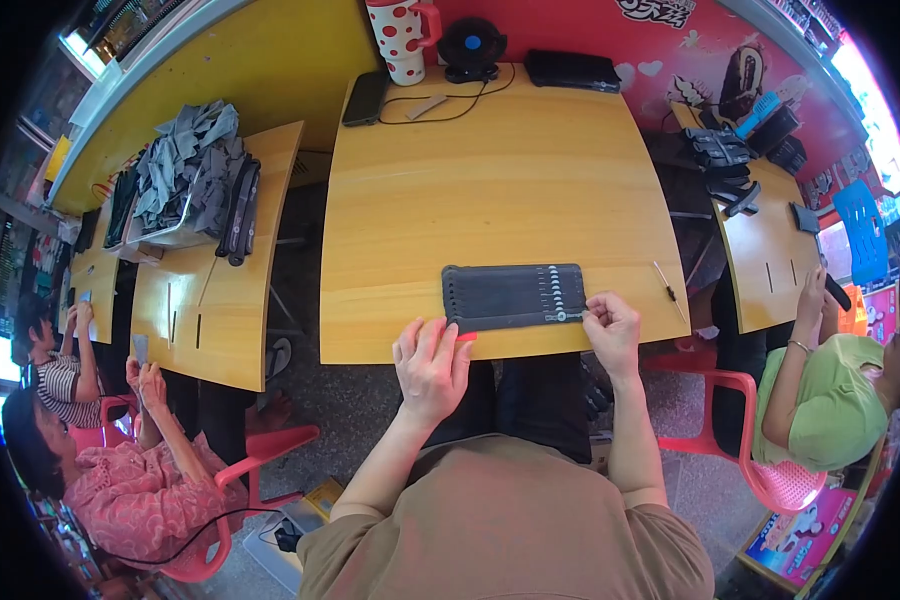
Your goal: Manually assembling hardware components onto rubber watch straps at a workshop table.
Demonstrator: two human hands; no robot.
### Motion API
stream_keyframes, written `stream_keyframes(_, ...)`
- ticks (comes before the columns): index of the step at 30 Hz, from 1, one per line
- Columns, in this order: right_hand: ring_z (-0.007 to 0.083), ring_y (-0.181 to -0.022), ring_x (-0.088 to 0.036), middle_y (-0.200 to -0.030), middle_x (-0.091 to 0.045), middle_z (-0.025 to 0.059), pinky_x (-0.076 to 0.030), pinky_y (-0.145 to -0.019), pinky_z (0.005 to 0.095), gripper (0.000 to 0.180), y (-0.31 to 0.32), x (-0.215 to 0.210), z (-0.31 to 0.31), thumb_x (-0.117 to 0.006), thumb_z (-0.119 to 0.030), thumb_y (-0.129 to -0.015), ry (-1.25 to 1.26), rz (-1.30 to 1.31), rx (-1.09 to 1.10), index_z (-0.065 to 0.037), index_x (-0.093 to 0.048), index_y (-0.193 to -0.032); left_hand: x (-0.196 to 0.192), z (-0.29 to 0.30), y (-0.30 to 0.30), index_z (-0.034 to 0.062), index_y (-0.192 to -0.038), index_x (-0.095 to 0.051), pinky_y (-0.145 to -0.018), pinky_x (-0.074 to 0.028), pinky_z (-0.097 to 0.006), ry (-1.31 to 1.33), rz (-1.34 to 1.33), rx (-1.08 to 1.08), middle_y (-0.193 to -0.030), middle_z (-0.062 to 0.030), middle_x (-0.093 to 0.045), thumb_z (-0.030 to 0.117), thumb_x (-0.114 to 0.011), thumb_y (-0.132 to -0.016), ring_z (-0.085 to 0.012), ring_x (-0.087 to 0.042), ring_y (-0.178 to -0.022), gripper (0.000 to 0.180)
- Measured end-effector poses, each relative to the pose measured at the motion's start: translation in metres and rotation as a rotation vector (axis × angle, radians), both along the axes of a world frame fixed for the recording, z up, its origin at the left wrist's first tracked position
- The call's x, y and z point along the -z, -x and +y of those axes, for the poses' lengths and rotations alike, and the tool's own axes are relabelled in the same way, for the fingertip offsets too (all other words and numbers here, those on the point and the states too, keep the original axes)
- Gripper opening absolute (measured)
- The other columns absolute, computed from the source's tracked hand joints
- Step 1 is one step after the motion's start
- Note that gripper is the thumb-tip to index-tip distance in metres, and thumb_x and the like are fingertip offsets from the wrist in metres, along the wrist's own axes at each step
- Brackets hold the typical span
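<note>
Dark strips (505, 291) lie overlapped in a flat row near the front edge of the table, their left ends rounded. A column of small pale marks runs down their right part. My left hand (430, 370) rests at the row's near left corner, fingers bent and close together, touching the nearest strip. A small red thing (466, 337) shows by its fingertips; its kind is unclear. At the near right corner my right hand (612, 330) pinches the end of the nearest strip, beside a pale fitting (562, 316).
A thin pointed tool (665, 285) lies to the right. Along the back stand a spotted tumbler (398, 45), a small black fan (472, 48), a phone (366, 98) and a black case (572, 71). Co-workers sit at side tables; the left one bears a bin heaped with grey fabric pieces (185, 170).
</note>
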State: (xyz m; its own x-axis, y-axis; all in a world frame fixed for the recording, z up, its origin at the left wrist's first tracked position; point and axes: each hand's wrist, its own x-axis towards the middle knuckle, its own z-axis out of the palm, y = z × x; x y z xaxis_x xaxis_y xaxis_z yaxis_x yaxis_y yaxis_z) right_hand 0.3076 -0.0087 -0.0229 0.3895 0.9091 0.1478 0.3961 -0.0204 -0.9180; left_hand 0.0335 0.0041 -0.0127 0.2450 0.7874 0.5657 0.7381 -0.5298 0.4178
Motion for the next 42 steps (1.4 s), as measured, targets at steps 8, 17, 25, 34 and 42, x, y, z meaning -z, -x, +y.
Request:
stream_keyframes(8,0.0037,-0.058,-0.05,-0.066,-0.057,-0.0012,-0.041,-0.053,0.0203,0.009,-0.001,0.005,-0.003,-0.064,0.006,-0.075,-0.002,-0.034,0.016,0.0,-0.063,-0.081,0.003,0.003,0.008,0.0032,-0.1,-0.07,-0.091,-0.038,-0.044,-0.046,0.141,-0.007,-0.112,-0.011,-0.063,0.019,-0.067,-0.085,-0.0333,-0.053,-0.11,0.022)
stream_keyframes(17,0.0153,-0.06,-0.059,-0.07,-0.061,0.0087,-0.045,-0.055,0.0271,0.006,0.007,-0.008,0.007,-0.063,0.005,-0.08,-0.179,-0.243,0.167,0.002,-0.063,-0.084,-0.028,0.028,-0.047,0.0047,-0.119,-0.062,-0.091,-0.039,-0.048,-0.015,0.101,0.194,-0.129,-0.0176,-0.054,0.022,-0.066,-0.086,-0.037,-0.05,-0.118,0.037)
stream_keyframes(25,0.0424,-0.109,-0.053,-0.117,-0.058,0.0211,-0.044,-0.091,0.0443,0.036,0.067,-0.02,0.059,-0.067,-0.012,-0.084,-0.13,-0.935,0.088,-0.01,-0.062,-0.12,-0.012,0.058,-0.057,0.0144,-0.15,-0.031,-0.111,-0.019,-0.062,0.386,0.49,0.183,-0.16,-0.0164,-0.013,0.053,-0.046,-0.094,-0.0391,-0.01,-0.147,0.07)
stream_keyframes(34,0.0393,-0.12,-0.049,-0.128,-0.053,0.0211,-0.041,-0.096,0.0511,0.042,0.003,0.003,0.052,-0.06,-0.017,-0.09,-0.04,-0.746,0.291,-0.006,-0.053,-0.13,-0.019,0.056,-0.057,0.0062,-0.15,-0.027,-0.11,-0.019,-0.062,0.28,0.458,0.143,-0.16,-0.0164,-0.012,0.055,-0.049,-0.093,-0.0374,-0.011,-0.147,0.078)
stream_keyframes(42,0.0406,-0.122,-0.046,-0.131,-0.05,0.0236,-0.041,-0.096,0.0504,0.046,0.004,-0.015,0.056,-0.059,-0.016,-0.09,0.111,-0.738,0.228,-0.006,-0.049,-0.133,-0.031,0.062,-0.058,0.0048,-0.151,-0.025,-0.114,-0.014,-0.06,0.44,0.489,0.22,-0.16,-0.0156,-0.013,0.057,-0.049,-0.092,-0.0362,-0.009,-0.148,0.082)
